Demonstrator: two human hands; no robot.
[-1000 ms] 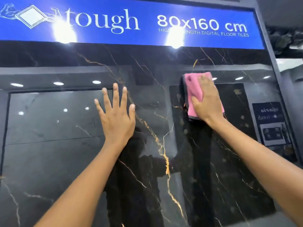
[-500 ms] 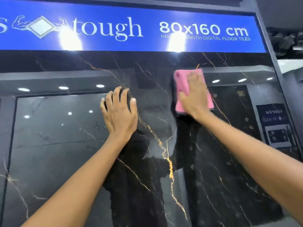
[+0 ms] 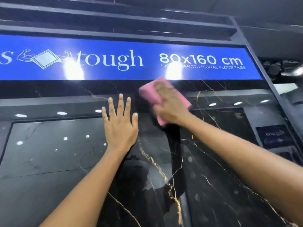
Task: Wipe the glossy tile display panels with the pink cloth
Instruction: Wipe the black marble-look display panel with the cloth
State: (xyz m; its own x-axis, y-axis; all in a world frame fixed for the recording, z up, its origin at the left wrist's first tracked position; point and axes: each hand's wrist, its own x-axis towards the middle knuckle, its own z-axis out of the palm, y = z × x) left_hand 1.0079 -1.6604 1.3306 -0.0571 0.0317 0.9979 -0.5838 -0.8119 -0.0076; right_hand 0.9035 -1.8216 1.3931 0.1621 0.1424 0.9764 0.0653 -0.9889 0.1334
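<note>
A glossy black tile panel (image 3: 213,185) with gold and white veins fills the view in front of me. My right hand (image 3: 170,105) presses a folded pink cloth (image 3: 148,94) flat against the panel's top edge, just under the blue sign; the hand and cloth are motion-blurred. My left hand (image 3: 120,123) lies flat on the panel to the left of the cloth, fingers straight and spread. The cloth's middle is hidden under my right hand.
A blue sign (image 3: 114,61) reading "tough 80x160 cm" runs above the panel. A dark frame post (image 3: 262,66) borders the display on the right. The panel mirrors ceiling lights and a small label (image 3: 275,136).
My right hand has slid the cloth up and left to the panel's top edge. My left hand's fingers have spread flat again. The camera has tilted upward.
</note>
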